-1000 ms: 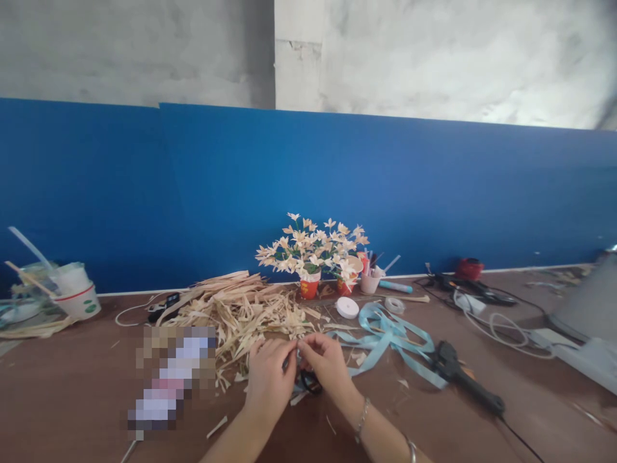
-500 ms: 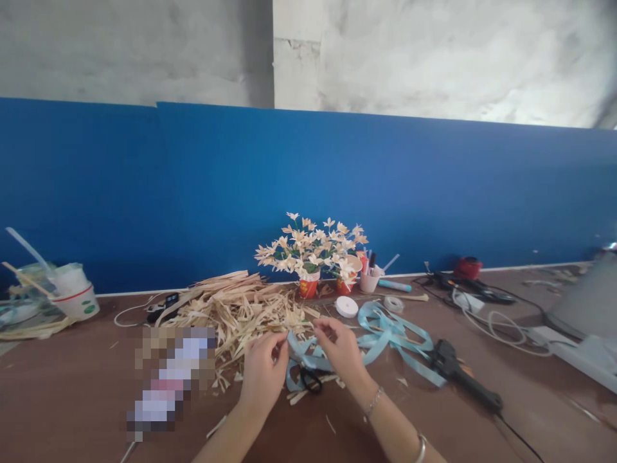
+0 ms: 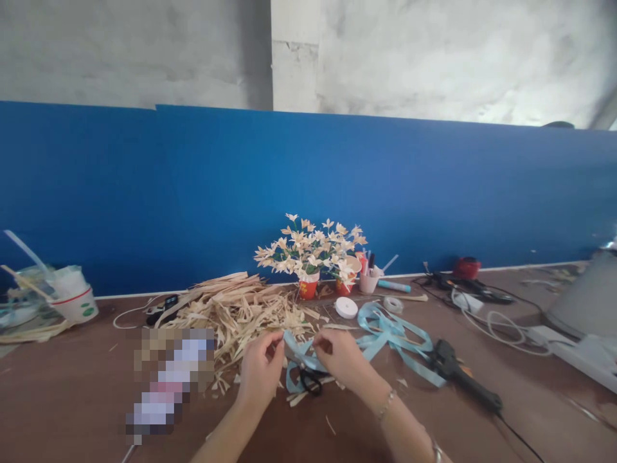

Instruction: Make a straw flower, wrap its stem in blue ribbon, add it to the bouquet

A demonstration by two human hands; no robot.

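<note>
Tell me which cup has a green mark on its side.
The white cup with the red band, at the far left; the two red cups and the small pale cup, near the middle, show none.

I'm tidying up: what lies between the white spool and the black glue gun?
In the head view, loops of light-blue ribbon lie between the spool and glue gun.

From my remote post, the right hand (image 3: pixel 340 352) hides part of the blue ribbon (image 3: pixel 299 350), and I cannot tell whether its fingertips hold any. The ribbon conceals the far end of a black-handled tool (image 3: pixel 304 372), while pixelation masks an object (image 3: pixel 168 386) at left. The frame cuts off both forearms (image 3: pixel 224 431) below and a grey vessel (image 3: pixel 590 292) at right.
</note>
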